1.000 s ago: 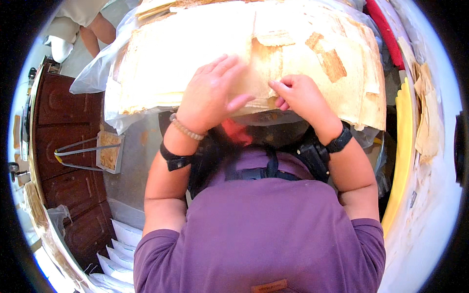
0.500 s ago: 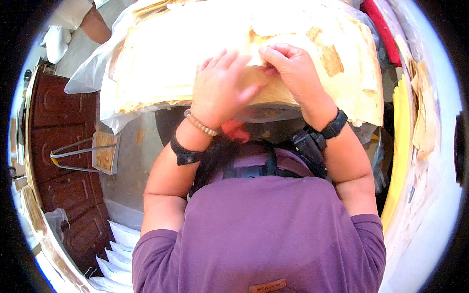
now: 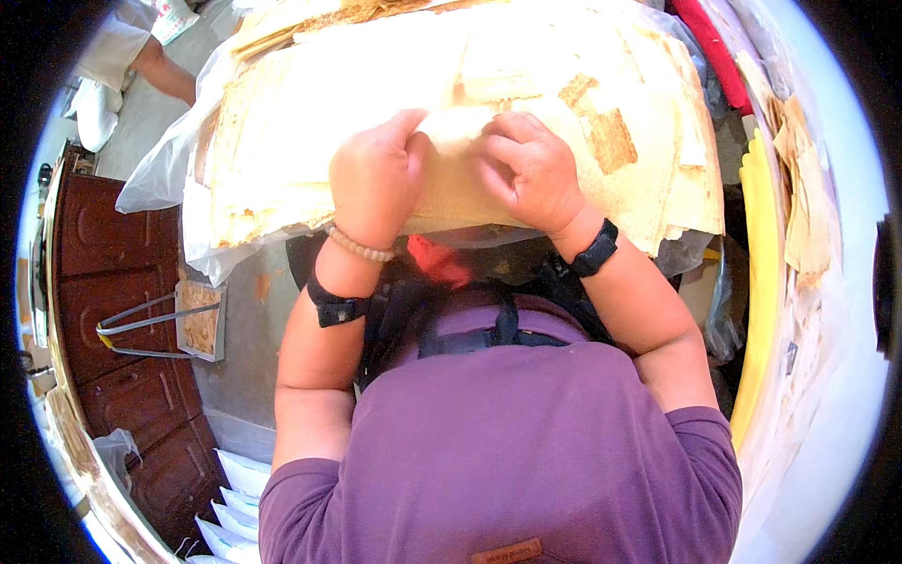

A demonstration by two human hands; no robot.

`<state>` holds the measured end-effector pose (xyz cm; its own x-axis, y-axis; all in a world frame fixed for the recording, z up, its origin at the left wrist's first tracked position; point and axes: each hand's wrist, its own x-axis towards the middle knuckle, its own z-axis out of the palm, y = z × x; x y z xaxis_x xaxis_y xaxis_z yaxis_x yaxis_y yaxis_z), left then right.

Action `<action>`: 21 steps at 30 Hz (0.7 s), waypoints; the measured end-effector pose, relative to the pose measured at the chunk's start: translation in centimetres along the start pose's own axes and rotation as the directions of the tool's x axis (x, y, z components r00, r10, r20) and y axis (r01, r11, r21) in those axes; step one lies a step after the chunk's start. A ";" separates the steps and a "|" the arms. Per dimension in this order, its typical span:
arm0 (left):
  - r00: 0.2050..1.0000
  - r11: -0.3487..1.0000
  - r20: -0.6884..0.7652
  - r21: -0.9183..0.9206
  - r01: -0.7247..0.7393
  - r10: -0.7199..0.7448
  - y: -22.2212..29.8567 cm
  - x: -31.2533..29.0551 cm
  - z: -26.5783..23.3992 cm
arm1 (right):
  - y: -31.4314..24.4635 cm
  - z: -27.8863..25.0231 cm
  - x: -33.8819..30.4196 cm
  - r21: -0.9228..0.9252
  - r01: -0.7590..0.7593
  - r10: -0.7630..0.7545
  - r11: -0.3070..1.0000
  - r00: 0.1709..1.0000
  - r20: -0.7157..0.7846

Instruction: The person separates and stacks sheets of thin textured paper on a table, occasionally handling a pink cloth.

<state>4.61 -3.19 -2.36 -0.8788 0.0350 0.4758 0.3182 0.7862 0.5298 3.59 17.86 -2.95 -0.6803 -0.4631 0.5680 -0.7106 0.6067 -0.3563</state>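
A broad stack of pale, rough-edged thin sheets (image 3: 282, 179) lies in front of me, its top washed out by glare. My left hand (image 3: 378, 179) is closed above the near half of the stack, thumb and fingers pinched together. My right hand (image 3: 534, 171) is closed too, with its fingers curled. Between the two hands stretches a small bright pale strip (image 3: 456, 128), gripped at both ends; glare and blur hide its exact kind. A brown, rough-grained patch (image 3: 611, 138) shows on the sheets to the right of my right hand.
Clear plastic film (image 3: 150, 174) hangs off the stack's left side. A dark brown panelled piece (image 3: 117, 282) stands at left, near a small framed board (image 3: 200, 320). Yellow material (image 3: 756, 282) runs along the right. Another person's leg (image 3: 164, 73) shows at upper left.
My left hand has gone from open and spread to pinched closed. My right hand has moved slightly left and down. The pale strip is now stretched between both hands.
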 end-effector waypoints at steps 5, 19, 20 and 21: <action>0.998 0.998 -0.046 -0.041 0.043 -0.045 -0.8 2.0 -1.0 | 0.0 1.0 -1.0 -0.179 0.066 -0.069 0.982 0.998 -0.010; 0.964 0.943 -0.119 0.269 -0.198 0.237 1.0 2.3 -1.4 | -5.3 -0.6 1.7 -0.241 0.053 -0.087 0.969 0.987 -0.133; 0.962 0.941 -0.099 0.255 -0.221 0.253 1.4 2.0 -1.7 | -5.7 -0.4 2.6 -0.214 0.082 -0.110 0.973 0.986 -0.122; 0.957 0.940 -0.081 0.228 -0.253 0.277 1.5 1.6 -2.0 | -6.1 -0.5 3.5 -0.246 0.081 -0.134 0.966 0.969 -0.207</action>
<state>4.37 -3.18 0.58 -0.7242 0.2012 0.6596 0.4405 0.8709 0.2180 5.63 12.87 1.60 -0.5272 -0.3966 0.7515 -0.6972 0.7074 -0.1158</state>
